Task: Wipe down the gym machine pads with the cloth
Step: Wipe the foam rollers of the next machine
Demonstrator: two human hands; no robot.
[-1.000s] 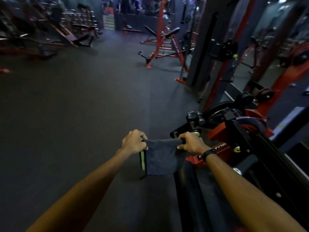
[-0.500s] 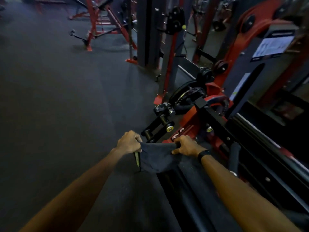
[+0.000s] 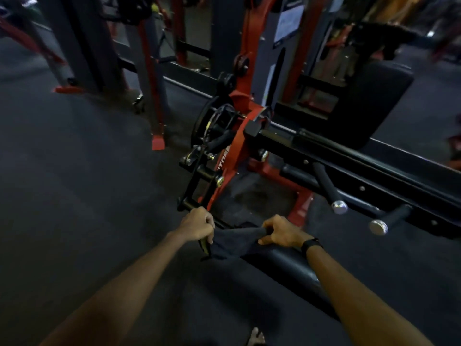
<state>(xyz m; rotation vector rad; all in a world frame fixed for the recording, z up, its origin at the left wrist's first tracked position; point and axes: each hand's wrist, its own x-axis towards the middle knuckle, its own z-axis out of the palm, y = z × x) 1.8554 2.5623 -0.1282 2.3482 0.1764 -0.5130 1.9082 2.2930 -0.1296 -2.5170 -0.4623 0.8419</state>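
Head view: a dark cloth (image 3: 233,242) hangs stretched between two hands above the near end of a long black pad (image 3: 287,268). Left hand (image 3: 197,227) has fingers curled tight around the cloth's left edge; right hand (image 3: 283,232) pinches the right edge between thumb and curled fingers. Beyond stands the red-and-black machine frame (image 3: 239,136).

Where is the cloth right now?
In the head view, low and centre, the dark cloth is stretched between the left hand and right hand, at the black pad's near end.
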